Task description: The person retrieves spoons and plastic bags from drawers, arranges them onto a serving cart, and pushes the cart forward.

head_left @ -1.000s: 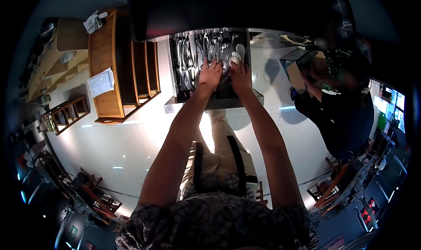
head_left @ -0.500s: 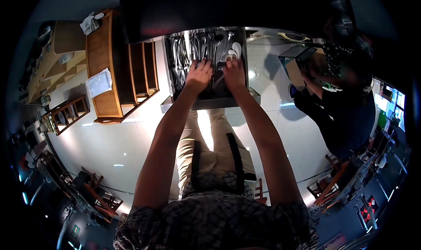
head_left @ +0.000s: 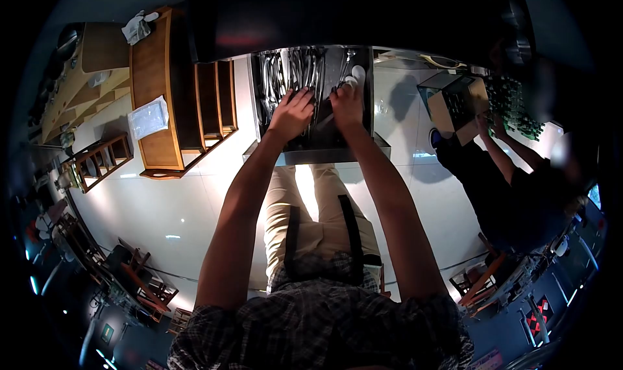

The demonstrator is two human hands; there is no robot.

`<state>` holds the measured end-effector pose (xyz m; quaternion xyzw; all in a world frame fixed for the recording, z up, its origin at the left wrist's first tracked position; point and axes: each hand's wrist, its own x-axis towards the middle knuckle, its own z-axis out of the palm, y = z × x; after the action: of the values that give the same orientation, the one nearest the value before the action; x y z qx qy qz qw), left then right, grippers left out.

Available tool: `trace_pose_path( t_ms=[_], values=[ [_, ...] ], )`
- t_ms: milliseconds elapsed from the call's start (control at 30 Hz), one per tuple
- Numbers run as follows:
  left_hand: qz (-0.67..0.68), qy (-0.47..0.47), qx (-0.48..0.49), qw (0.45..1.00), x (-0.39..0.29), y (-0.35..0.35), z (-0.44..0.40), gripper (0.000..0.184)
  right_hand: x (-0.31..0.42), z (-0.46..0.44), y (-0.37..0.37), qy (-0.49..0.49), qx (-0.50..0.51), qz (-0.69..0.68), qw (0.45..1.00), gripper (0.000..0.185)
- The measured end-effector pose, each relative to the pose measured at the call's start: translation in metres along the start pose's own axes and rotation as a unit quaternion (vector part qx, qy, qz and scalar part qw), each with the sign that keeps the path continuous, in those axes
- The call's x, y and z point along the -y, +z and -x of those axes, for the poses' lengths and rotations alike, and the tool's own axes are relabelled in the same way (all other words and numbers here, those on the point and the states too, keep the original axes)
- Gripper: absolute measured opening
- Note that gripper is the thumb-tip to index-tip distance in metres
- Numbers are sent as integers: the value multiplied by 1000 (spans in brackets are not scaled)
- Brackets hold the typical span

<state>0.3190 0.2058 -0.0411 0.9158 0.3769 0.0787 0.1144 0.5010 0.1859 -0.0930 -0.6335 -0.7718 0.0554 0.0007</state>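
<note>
A drawer full of metal cutlery is pulled out in front of me; its dark front edge [head_left: 318,156] faces my legs. Long silver pieces of cutlery [head_left: 276,71] lie packed along its left and middle. My left hand [head_left: 292,115] rests palm down on the near ends of the middle pieces, fingers apart. On the right side is my right hand [head_left: 347,107], its fingers curled together; what they pinch, if anything, is hidden. White spoons [head_left: 359,73] lie just beyond those fingers. A few slim metal utensils [head_left: 347,55] lie farther back.
Above the drawer is a dark counter [head_left: 350,20]. A wooden cabinet [head_left: 149,65] with a clear plastic packet [head_left: 148,118] stands at left. On the right, a person in dark clothes [head_left: 519,208] reaches to an open cardboard box [head_left: 464,107] beside green bottle-like items [head_left: 516,107].
Both my hands have shifted slightly left within the drawer. The middle cutlery sits closer to the left group. The person at right has leaned back, showing the open box and green items.
</note>
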Motion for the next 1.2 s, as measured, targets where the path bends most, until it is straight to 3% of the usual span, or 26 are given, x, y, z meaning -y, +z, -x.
trace_pose_path(
  t_ms=[133,233,300,367,433,500,567,633,767,800,867,900,933,967,1100,1200],
  values=[
    [26,-16,-22,999,2,-5,1,15,-14,-13,-1,20,37,-6,999,14],
    [33,-10,-37,999,0,-3,-1,15,-20,-22,-19,41,15,-117,992,15],
    [31,-5,-40,999,-3,2,-3,16,-21,-25,-22,137,-29,-439,888,19],
    [31,-1,-70,997,-7,8,-5,12,-25,-28,-12,122,-68,-473,870,20],
    [45,3,-81,996,-12,17,-11,13,-29,-28,-3,226,33,-711,665,17],
    [47,-19,-111,993,-15,32,-14,13,-27,-26,-22,240,27,-722,648,19],
    [52,-32,-115,991,-17,40,-18,16,-26,-24,-30,318,63,-766,556,19],
    [-13,-8,-44,999,-20,31,-20,18,-25,-19,-35,331,71,-760,555,20],
    [-13,-16,-56,998,-21,34,-19,20,-27,-14,-17,355,58,-758,544,18],
    [-9,-8,-66,998,-20,34,-18,21,-29,-13,-8,355,59,-758,544,18],
    [-9,6,-57,998,-16,33,-15,21,-31,-13,1,333,62,-641,688,19],
    [-10,6,-56,998,-15,34,-15,21,-30,-12,2,333,62,-642,688,19],
    [-2,-9,-62,998,-17,35,-16,18,-28,-10,2,296,75,-484,820,21],
    [7,-25,-67,997,-18,36,-17,16,-26,-8,-3,246,85,-305,916,23],
    [-1,-19,-21,1000,-15,26,-15,21,-2,-11,-29,246,118,-196,942,15],
    [-12,-5,-24,1000,-11,24,-12,19,8,-18,-28,260,31,-146,954,11]
  ],
)
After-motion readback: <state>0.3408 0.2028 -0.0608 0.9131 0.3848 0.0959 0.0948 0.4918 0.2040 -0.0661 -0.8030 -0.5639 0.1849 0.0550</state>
